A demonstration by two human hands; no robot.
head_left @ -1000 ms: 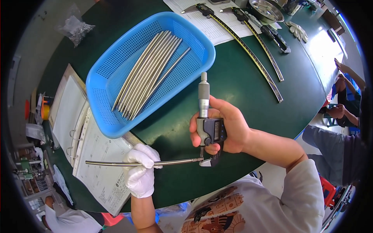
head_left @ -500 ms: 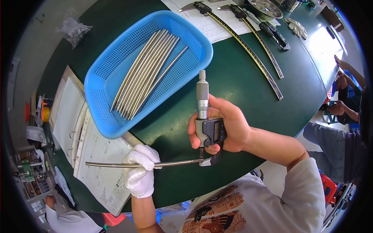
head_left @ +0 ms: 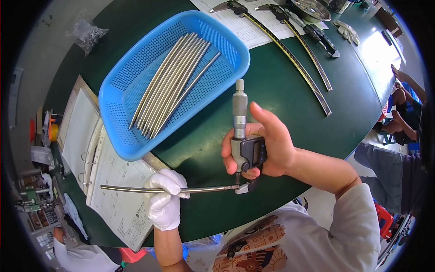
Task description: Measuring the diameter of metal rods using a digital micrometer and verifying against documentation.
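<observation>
A thin metal rod (head_left: 122,189) lies level in my left hand (head_left: 165,199), which wears a white glove and pinches it near its middle. My bare right hand (head_left: 276,143) grips a digital micrometer (head_left: 240,109) upright, its fingers wrapped round the frame and its thumb lifted off the thimble. The rod's right end sits at the micrometer's jaws, low on the tool; whether both faces touch it is too small to tell. Beyond my hands, a blue perforated basket (head_left: 113,136) holds several similar metal rods (head_left: 172,84), lying side by side on a slant.
An open ring binder (head_left: 118,181) with printed sheets lies at left, partly under my left hand. Two long calipers (head_left: 290,54) rest at the far right by paper sheets (head_left: 263,38), a metal bowl (head_left: 312,18) and white gloves (head_left: 348,32). Other people sit at the right edge.
My right thumb has come away from the micrometer's thimble and now points up. The micrometer has shifted very slightly right. The rod stays in my left hand.
</observation>
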